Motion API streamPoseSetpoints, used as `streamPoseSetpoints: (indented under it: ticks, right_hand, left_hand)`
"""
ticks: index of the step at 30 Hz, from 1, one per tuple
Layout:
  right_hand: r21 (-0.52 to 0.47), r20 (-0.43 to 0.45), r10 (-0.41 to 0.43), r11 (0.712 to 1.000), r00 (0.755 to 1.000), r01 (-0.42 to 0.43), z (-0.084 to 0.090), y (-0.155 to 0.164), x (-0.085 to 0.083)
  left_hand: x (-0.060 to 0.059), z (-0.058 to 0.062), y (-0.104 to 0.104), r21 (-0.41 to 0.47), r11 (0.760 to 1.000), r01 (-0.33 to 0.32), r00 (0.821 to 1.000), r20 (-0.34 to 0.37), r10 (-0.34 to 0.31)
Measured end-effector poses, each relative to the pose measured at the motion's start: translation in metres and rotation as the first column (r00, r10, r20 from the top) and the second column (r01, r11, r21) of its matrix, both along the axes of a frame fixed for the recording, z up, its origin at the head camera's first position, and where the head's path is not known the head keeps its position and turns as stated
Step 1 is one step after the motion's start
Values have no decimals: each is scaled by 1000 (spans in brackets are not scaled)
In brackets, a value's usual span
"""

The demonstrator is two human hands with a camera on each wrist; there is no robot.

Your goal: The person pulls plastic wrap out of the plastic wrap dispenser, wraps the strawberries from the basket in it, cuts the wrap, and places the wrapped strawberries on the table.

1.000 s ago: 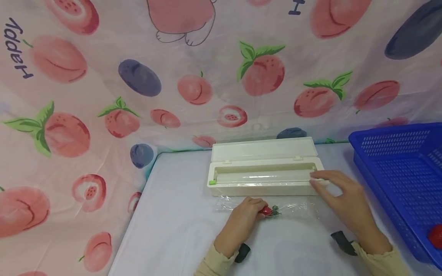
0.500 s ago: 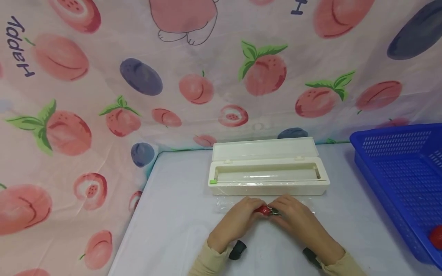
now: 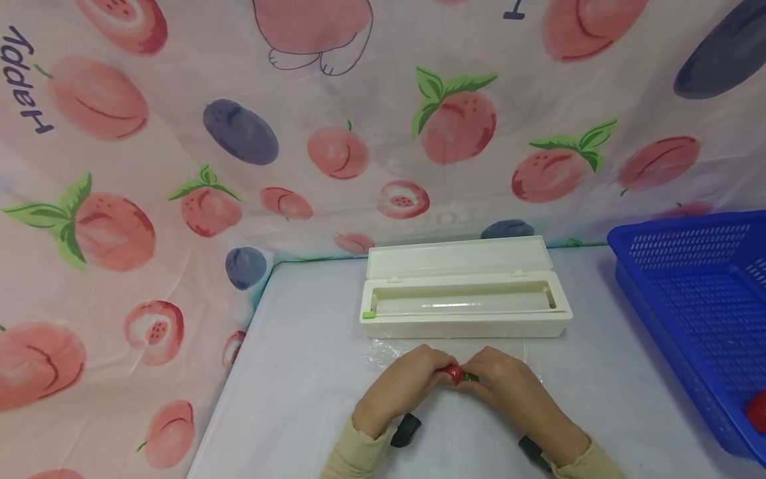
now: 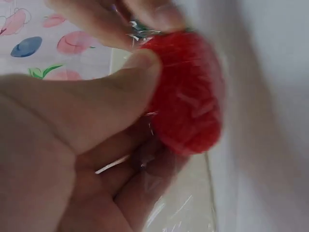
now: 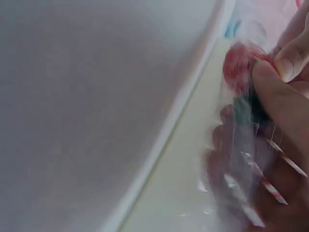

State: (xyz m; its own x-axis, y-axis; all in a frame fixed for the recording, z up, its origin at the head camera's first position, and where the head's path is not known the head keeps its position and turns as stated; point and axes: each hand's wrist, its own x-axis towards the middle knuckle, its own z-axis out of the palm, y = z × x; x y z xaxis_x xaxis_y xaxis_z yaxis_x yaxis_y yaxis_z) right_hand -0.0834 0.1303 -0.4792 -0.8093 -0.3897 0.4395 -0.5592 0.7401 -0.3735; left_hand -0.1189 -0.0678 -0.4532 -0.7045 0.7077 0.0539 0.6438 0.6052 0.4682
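A red strawberry (image 3: 455, 374) with a green leafy top is wrapped in clear cling film (image 3: 383, 351) in front of the white box. My left hand (image 3: 403, 389) grips its red body, the thumb pressing one side in the left wrist view, where the strawberry (image 4: 190, 96) shines through creased film. From the other side, my right hand (image 3: 509, 386) pinches the leafy end together with film. Long folds of the film (image 5: 241, 154) run down over the right fingers in the right wrist view. The hands nearly meet around the strawberry.
Behind the hands, a white cling film box (image 3: 467, 327) stands with its lid (image 3: 457, 258) raised and a film roll (image 3: 463, 304) inside. To the right is a blue plastic basket (image 3: 634, 293) with a red item (image 3: 757, 411). A fruit-print cloth (image 3: 335, 86) hangs at the back and left.
My right hand has come from the box's right end to the strawberry's leafy end. The film is gathered closer around the strawberry, which has turned slightly in my fingers.
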Motion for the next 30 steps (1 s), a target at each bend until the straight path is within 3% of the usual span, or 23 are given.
streamPoseSetpoints:
  ticks: [5,10,18,30]
  right_hand:
    - [42,70,5,999,998,-8,1,-3,3]
    - [96,82,-14,995,997,7,2,-2,4]
    - [84,-61,46,996,997,-41,3,-3,5]
    - [168,122,53,983,991,-74,3,-5,7]
  left_hand:
    - [4,-4,0,-66,998,-13,999,42,16]
    - [5,-9,4,-64,996,-70,993,92,75]
    - [6,-16,8,-9,988,-154,974,168,154]
    - [10,-13,7,-88,988,-128,991,28,131]
